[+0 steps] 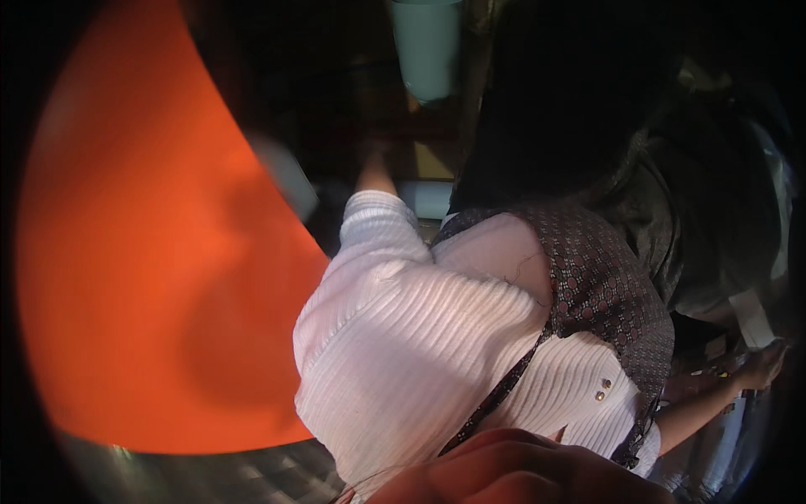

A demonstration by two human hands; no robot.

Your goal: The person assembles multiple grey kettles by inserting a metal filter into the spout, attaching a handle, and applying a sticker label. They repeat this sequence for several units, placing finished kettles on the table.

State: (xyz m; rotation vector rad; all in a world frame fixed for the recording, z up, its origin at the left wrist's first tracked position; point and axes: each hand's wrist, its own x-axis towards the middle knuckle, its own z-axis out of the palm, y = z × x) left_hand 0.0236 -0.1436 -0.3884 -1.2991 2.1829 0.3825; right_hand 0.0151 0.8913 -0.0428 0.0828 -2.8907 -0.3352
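My left hand reaches away from me into deep shadow, past the cuff of a white ribbed sleeve. Its fingers are lost in the dark, and whether it holds anything cannot be made out. Far to the right, my bare right forearm stretches out. My right hand is closed at the lower end of a pale flat piece, which looks like paper or card. A dark patterned apron covers part of my white top.
A large bright orange panel fills the left side. At the top hangs or stands a pale blue-green container. Near my left wrist lie a white cylindrical thing and a blurred grey piece. Dark crumpled material spreads on the right.
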